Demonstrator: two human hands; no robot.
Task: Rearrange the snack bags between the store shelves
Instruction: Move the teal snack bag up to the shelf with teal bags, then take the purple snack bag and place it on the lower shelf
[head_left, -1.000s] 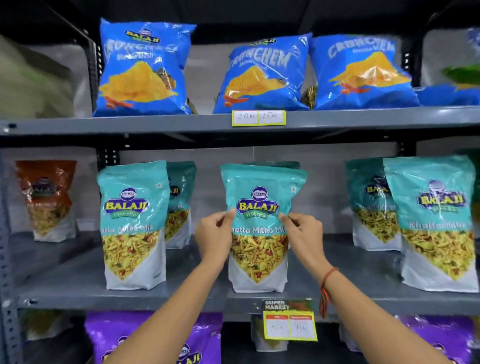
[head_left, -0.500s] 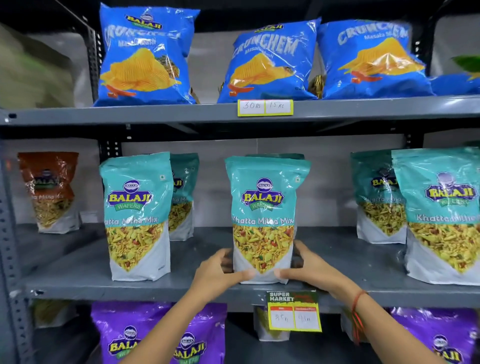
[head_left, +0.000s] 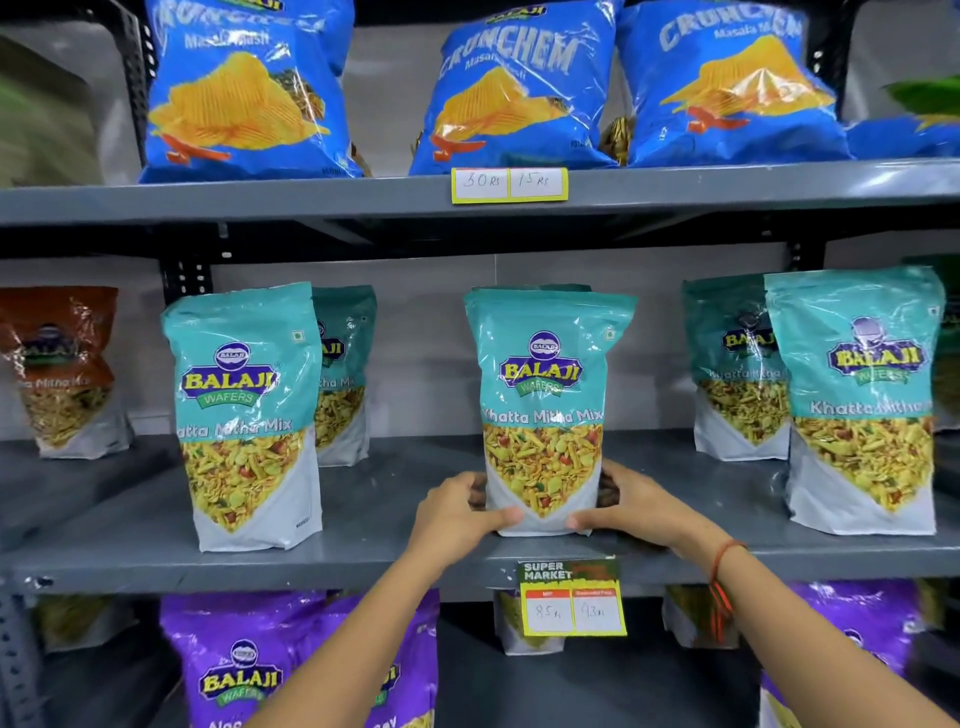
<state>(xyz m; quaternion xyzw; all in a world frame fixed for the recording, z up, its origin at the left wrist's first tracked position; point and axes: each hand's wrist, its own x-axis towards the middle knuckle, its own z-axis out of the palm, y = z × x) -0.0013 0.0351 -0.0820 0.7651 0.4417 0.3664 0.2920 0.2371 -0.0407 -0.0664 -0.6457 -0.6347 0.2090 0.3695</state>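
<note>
A teal Khatta Mitha Mix bag stands upright on the middle grey shelf, near its front edge. My left hand clasps the bag's bottom left corner and my right hand clasps its bottom right corner, thumbs across the front. Another teal bag stands directly behind it, mostly hidden. More teal bags stand to the left and to the right on the same shelf.
Blue Crunchem chip bags line the top shelf. Purple Balaji bags fill the bottom shelf. A brown bag stands at the far left. Price tags hang on the shelf edges. Bare shelf lies either side of the held bag.
My hands slid from the bag's upper sides down to its bottom corners. The bag stays upright in about the same spot; the view has shifted closer.
</note>
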